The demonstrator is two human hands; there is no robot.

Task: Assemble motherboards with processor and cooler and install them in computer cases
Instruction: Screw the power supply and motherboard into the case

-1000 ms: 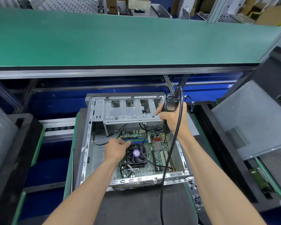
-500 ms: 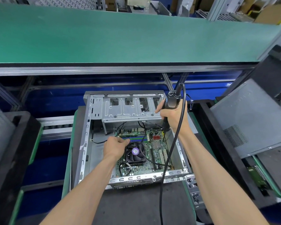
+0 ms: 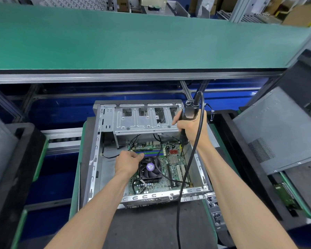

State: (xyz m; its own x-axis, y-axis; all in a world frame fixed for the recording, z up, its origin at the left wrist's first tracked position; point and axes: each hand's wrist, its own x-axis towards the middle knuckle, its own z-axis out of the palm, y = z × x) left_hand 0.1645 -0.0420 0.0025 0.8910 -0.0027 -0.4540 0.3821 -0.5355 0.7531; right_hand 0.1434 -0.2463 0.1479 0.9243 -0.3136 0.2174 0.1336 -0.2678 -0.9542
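Dark matte padding covered the table nearest the wearer, and on it lay the open computer case, a box of bare folded sheet steel with punched slots along its near rail. Inside, the motherboard already sat flat on the case floor, a green board crowded with small parts, white expansion slots and a block of blue and green memory slots. A black finned cooler with a round purple label on its fan hub was mounted on it, so the processor beneath, which could not be seen, was presumably fitted too. Loose black cables crossed the board and seemed not yet routed. The left hand rested at the cooler's far left corner with fingers curled down toward the board; whether it pinched anything there could not be told. The right hand was wrapped firmly around a black corded electric screwdriver, held upright with its yellow-collared bit touching or just above the board's far right edge. Judging by that, the board was being screwed down, and how many screws were already in was too small to see. Small trays of screws sat just right of the case. Farther off, the perforated drive cage spanned the case, another grey case leaned at the right, and a smooth green conveyor belt ran behind.
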